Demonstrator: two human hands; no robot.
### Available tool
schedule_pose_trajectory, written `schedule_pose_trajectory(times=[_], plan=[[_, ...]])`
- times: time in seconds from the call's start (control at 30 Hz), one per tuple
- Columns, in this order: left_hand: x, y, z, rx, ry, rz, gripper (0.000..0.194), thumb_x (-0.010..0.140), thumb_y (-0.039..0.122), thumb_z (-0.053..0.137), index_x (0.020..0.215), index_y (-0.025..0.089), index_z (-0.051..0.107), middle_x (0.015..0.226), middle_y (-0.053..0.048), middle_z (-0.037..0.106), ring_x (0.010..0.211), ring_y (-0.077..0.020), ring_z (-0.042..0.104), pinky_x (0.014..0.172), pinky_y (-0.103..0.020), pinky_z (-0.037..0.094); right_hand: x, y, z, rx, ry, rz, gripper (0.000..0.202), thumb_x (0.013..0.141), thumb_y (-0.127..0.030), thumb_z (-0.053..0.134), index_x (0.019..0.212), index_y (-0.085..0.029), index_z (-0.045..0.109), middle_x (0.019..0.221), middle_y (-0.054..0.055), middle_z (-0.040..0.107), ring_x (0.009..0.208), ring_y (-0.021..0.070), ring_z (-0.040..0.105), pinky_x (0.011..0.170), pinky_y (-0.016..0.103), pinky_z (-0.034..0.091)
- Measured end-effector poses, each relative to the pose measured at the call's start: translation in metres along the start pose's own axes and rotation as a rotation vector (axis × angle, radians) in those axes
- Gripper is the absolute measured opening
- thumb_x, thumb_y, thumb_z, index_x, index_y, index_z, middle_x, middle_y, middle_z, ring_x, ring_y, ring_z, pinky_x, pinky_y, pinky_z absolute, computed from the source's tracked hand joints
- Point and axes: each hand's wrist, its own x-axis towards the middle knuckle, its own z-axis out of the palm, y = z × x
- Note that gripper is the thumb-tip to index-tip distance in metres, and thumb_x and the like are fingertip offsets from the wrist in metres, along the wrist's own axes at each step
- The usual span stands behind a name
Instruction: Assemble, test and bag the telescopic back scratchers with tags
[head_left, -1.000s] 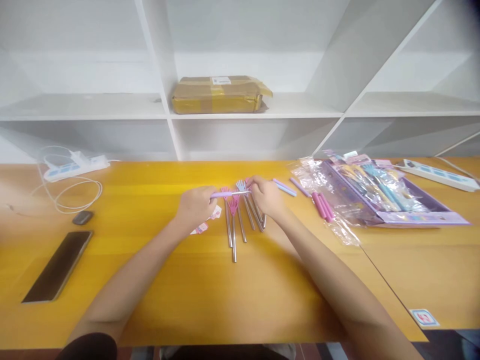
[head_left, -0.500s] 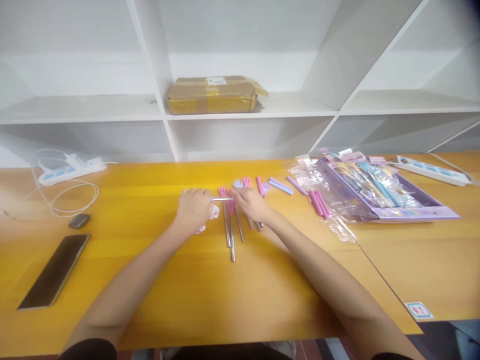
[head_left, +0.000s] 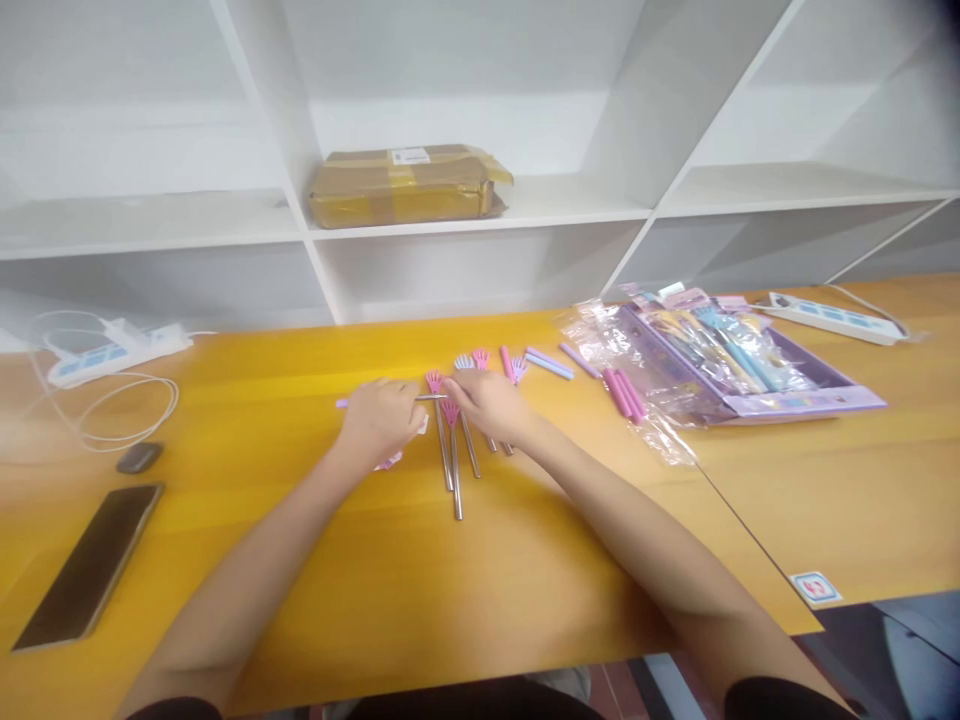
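My left hand (head_left: 381, 420) is closed around a back scratcher, with its thin metal rod (head_left: 430, 397) showing between my hands. A purple handle end sticks out to the left of that hand. My right hand (head_left: 491, 402) grips the rod's other end; what it covers there is hidden. Under and around my hands lie several claw-headed back scratchers with metal rods, among them a pink one (head_left: 451, 412) in front and a light blue one (head_left: 465, 363) behind. Small printed tags (head_left: 388, 461) rest below my left hand. Loose pink handle sleeves (head_left: 624, 394) and light blue and purple ones (head_left: 550, 363) lie to the right.
An opened purple box (head_left: 802, 402) with plastic-wrapped items and clear wrapping (head_left: 664, 430) stands at the right. Power strips (head_left: 836, 318) lie on both sides. On the left are a phone (head_left: 90, 565) and a small dark object (head_left: 139, 458). A cardboard box (head_left: 409, 190) sits on the shelf.
My left hand has slid along the back scratcher towards my right hand, so the purple end now sticks out on its left. The view has shifted slightly.
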Motion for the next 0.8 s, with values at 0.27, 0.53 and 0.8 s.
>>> schedule_pose_trajectory(times=[0.27,0.53,0.8], plan=[[0.002,-0.002,0.0,0.034,0.082,-0.038,0.025,0.096,0.021,0.049,0.079,0.019,0.067,0.08,-0.011,0.072,0.08,-0.0287,0.065,0.074,-0.042,0.035,0.001,0.001,-0.004,-0.096,0.019,-0.014,0.047,0.115,-0.04,0.038,0.08,-0.021,0.062,0.078,0.003,0.065,0.071,0.0166,0.055,0.066,0.03,0.028],[0.006,-0.012,0.002,0.026,0.08,-0.129,0.03,0.1,0.024,0.045,0.08,0.021,0.068,0.083,-0.01,0.073,0.082,-0.0283,0.065,0.077,-0.043,0.035,0.002,0.007,-0.003,0.019,0.041,0.132,0.05,0.11,-0.028,0.038,0.159,-0.024,0.046,0.073,-0.002,0.066,0.063,0.0201,0.059,0.073,0.029,0.04],[0.01,-0.081,-0.014,0.147,0.13,-0.301,0.034,0.099,0.023,0.04,0.076,0.021,0.066,0.088,-0.012,0.076,0.09,-0.0313,0.066,0.08,-0.044,0.036,0.004,0.068,-0.063,0.181,0.225,0.18,0.051,0.107,-0.036,0.036,0.152,-0.018,0.054,0.07,-0.001,0.056,0.063,0.0215,0.054,0.071,0.033,0.047]])
